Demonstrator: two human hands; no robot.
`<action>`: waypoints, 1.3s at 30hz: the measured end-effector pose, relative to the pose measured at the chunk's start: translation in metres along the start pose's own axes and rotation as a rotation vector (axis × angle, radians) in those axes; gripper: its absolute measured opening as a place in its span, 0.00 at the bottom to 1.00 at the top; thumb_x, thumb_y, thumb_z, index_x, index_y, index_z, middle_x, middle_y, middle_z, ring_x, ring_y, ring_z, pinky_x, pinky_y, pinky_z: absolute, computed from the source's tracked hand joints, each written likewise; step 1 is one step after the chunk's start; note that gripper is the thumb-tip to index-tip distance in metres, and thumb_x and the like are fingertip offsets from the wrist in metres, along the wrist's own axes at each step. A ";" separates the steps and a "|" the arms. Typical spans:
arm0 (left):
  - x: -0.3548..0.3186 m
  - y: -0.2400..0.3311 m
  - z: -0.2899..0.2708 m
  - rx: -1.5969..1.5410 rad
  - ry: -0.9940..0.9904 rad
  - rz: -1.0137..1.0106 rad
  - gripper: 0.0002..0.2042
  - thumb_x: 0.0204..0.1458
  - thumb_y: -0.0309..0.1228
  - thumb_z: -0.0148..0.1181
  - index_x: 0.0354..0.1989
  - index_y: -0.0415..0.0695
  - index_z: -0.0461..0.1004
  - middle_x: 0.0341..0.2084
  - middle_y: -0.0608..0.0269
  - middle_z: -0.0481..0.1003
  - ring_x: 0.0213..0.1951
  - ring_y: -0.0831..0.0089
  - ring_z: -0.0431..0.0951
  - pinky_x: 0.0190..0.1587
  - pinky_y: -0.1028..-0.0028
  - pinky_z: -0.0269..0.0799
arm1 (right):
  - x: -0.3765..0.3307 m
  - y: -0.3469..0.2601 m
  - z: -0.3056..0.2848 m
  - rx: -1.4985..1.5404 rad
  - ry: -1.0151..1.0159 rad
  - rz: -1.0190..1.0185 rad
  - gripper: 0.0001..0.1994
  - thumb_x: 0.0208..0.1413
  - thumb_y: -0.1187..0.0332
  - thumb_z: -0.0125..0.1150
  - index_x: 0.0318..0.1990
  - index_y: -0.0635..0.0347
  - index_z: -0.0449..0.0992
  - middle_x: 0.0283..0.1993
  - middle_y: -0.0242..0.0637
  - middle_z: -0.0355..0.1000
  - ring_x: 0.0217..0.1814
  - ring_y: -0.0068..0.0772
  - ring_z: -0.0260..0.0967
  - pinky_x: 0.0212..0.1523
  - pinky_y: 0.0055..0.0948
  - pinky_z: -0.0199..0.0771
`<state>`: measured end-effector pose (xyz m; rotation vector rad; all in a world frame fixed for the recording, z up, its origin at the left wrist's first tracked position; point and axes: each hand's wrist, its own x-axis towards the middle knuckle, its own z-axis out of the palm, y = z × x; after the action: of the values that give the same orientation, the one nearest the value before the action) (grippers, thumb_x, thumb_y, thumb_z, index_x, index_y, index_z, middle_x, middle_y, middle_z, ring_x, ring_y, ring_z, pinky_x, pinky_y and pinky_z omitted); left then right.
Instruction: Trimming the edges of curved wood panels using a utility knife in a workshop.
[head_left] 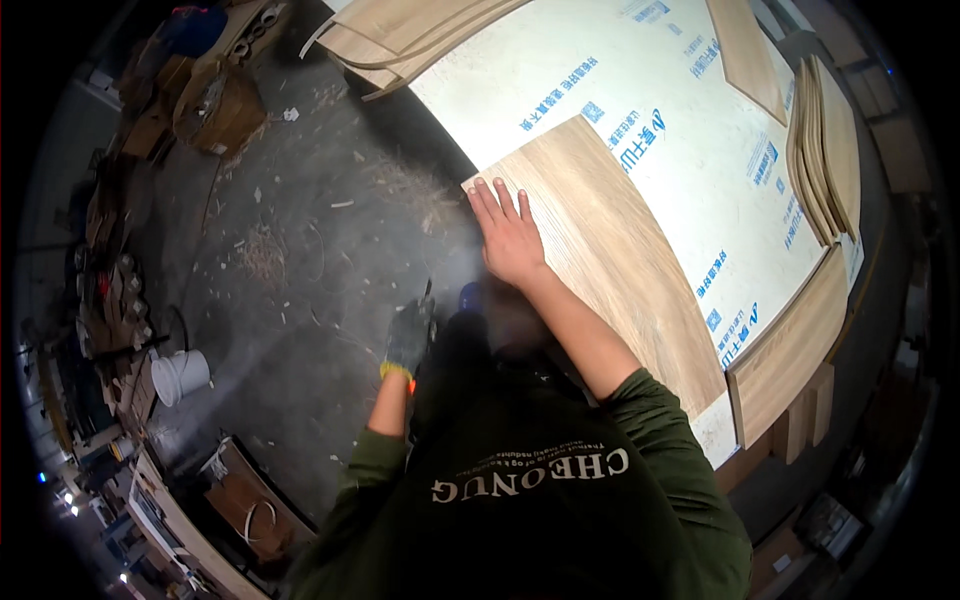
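My right hand [510,235] lies flat, fingers spread, on the near left corner of a light wood-grain panel [620,270]. The panel rests on a large white board with blue print [680,110]. My left hand [408,338] wears a dark glove with a yellow cuff and is closed around a small tool [468,296] with a blue part and a thin dark tip, held just off the panel's edge. A faint haze hangs around the tool. My dark green shirt hides the panel's near end.
Thin curved wood sheets [825,150] stand stacked at the right, and more lie at the top [400,35]. A wood block [790,350] sits at the board's near right corner. The grey floor [300,250] holds shavings, a white bucket [180,375] and cardboard boxes [225,105].
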<state>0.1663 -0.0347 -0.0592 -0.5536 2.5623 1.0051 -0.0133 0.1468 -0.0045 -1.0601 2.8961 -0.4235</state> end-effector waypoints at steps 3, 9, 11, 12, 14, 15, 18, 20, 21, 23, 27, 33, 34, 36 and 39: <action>-0.037 -0.004 -0.016 -0.383 -0.061 -0.303 0.16 0.60 0.38 0.49 0.42 0.36 0.74 0.32 0.50 0.78 0.33 0.56 0.78 0.37 0.62 0.70 | 0.025 -0.001 0.004 -0.022 0.020 0.014 0.35 0.49 0.75 0.49 0.69 0.58 0.51 0.74 0.38 0.44 0.76 0.45 0.39 0.72 0.51 0.41; -0.018 -0.005 -0.057 -0.432 -0.091 -0.223 0.19 0.62 0.43 0.46 0.42 0.39 0.76 0.24 0.57 0.73 0.22 0.72 0.70 0.27 0.69 0.66 | 0.026 -0.006 0.009 0.074 0.099 0.153 0.32 0.55 0.73 0.46 0.70 0.57 0.51 0.74 0.38 0.46 0.76 0.45 0.40 0.73 0.48 0.40; 0.011 0.013 -0.072 -0.320 -0.096 -0.064 0.16 0.61 0.41 0.48 0.40 0.40 0.76 0.25 0.62 0.74 0.23 0.76 0.71 0.27 0.72 0.66 | 0.011 -0.011 0.002 0.077 0.072 0.220 0.30 0.57 0.72 0.44 0.69 0.57 0.52 0.74 0.39 0.47 0.76 0.45 0.41 0.73 0.48 0.41; 0.030 0.018 -0.075 -0.309 -0.127 -0.035 0.16 0.61 0.41 0.48 0.40 0.40 0.76 0.25 0.62 0.74 0.23 0.76 0.71 0.27 0.72 0.66 | 0.003 -0.008 0.005 -0.033 0.043 0.209 0.31 0.56 0.71 0.45 0.69 0.58 0.52 0.74 0.39 0.46 0.76 0.45 0.41 0.73 0.48 0.41; 0.066 0.026 -0.082 -0.280 -0.128 0.199 0.17 0.62 0.43 0.48 0.42 0.41 0.75 0.25 0.65 0.72 0.25 0.79 0.70 0.25 0.75 0.64 | -0.018 -0.012 0.001 -0.086 0.004 0.214 0.31 0.56 0.71 0.44 0.69 0.58 0.51 0.74 0.39 0.45 0.76 0.44 0.40 0.72 0.48 0.42; 0.082 0.032 -0.085 -0.266 -0.163 0.229 0.17 0.62 0.43 0.48 0.42 0.41 0.75 0.25 0.65 0.72 0.25 0.79 0.70 0.25 0.75 0.64 | -0.030 -0.015 0.000 -0.133 -0.046 0.185 0.31 0.56 0.71 0.42 0.69 0.57 0.51 0.75 0.39 0.44 0.76 0.43 0.40 0.72 0.47 0.43; 0.113 0.086 -0.090 -0.419 -0.225 0.094 0.17 0.59 0.41 0.53 0.49 0.40 0.72 0.29 0.65 0.73 0.27 0.79 0.69 0.27 0.76 0.65 | -0.075 -0.026 0.000 -0.082 0.002 0.299 0.31 0.54 0.71 0.44 0.69 0.57 0.53 0.74 0.38 0.47 0.75 0.41 0.43 0.71 0.47 0.47; 0.114 0.139 -0.095 -0.541 -0.124 0.240 0.21 0.56 0.37 0.60 0.54 0.39 0.69 0.35 0.65 0.73 0.30 0.80 0.68 0.29 0.77 0.66 | -0.107 -0.040 0.000 -0.059 0.084 0.375 0.31 0.53 0.71 0.47 0.67 0.57 0.55 0.73 0.38 0.49 0.75 0.39 0.46 0.69 0.46 0.50; 0.136 0.130 -0.082 -0.525 -0.062 0.300 0.26 0.52 0.34 0.65 0.57 0.36 0.66 0.40 0.64 0.73 0.30 0.81 0.67 0.29 0.77 0.66 | -0.125 -0.046 0.005 -0.069 0.086 0.410 0.31 0.53 0.71 0.47 0.67 0.57 0.55 0.73 0.38 0.49 0.75 0.39 0.46 0.69 0.46 0.50; 0.153 0.141 -0.072 -0.457 -0.122 0.299 0.26 0.51 0.37 0.65 0.55 0.35 0.67 0.37 0.63 0.73 0.29 0.81 0.67 0.28 0.76 0.66 | -0.159 -0.056 0.010 -0.008 0.063 0.592 0.33 0.51 0.71 0.51 0.67 0.58 0.55 0.73 0.39 0.49 0.75 0.40 0.45 0.70 0.46 0.48; 0.152 0.154 -0.059 -0.367 -0.101 0.264 0.18 0.52 0.41 0.62 0.40 0.38 0.72 0.21 0.67 0.68 0.18 0.78 0.63 0.20 0.74 0.61 | -0.242 -0.079 -0.005 0.056 0.016 0.882 0.35 0.49 0.72 0.55 0.67 0.60 0.54 0.73 0.43 0.48 0.76 0.43 0.43 0.71 0.46 0.44; 0.159 0.152 -0.058 -0.336 -0.111 0.241 0.15 0.53 0.41 0.62 0.32 0.41 0.71 0.17 0.70 0.65 0.16 0.81 0.61 0.18 0.76 0.58 | -0.335 -0.091 -0.016 -0.038 0.052 1.157 0.37 0.49 0.71 0.56 0.69 0.62 0.50 0.74 0.46 0.45 0.77 0.45 0.39 0.72 0.49 0.40; 0.164 0.147 -0.060 -0.331 -0.112 0.225 0.15 0.53 0.42 0.61 0.32 0.41 0.72 0.16 0.69 0.66 0.16 0.79 0.63 0.19 0.75 0.58 | -0.347 -0.091 -0.016 -0.056 0.063 1.232 0.38 0.49 0.71 0.56 0.69 0.63 0.49 0.74 0.46 0.44 0.77 0.45 0.39 0.73 0.50 0.39; 0.164 0.146 -0.059 -0.352 -0.107 0.228 0.14 0.53 0.42 0.61 0.32 0.43 0.72 0.16 0.69 0.65 0.16 0.78 0.64 0.18 0.75 0.58 | -0.371 -0.089 -0.014 -0.069 0.088 1.327 0.38 0.50 0.71 0.55 0.69 0.63 0.48 0.74 0.46 0.43 0.77 0.45 0.38 0.73 0.50 0.38; 0.164 0.144 -0.060 -0.428 -0.108 0.217 0.12 0.52 0.41 0.62 0.30 0.46 0.71 0.16 0.72 0.63 0.15 0.80 0.60 0.16 0.77 0.54 | -0.394 -0.084 -0.002 -0.243 0.079 1.453 0.33 0.52 0.70 0.53 0.68 0.63 0.53 0.73 0.48 0.46 0.74 0.46 0.46 0.70 0.51 0.47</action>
<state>-0.0531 -0.0180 -0.0069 -0.3140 2.3534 1.6306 0.3421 0.3368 -0.0065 1.1329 2.8673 -0.0014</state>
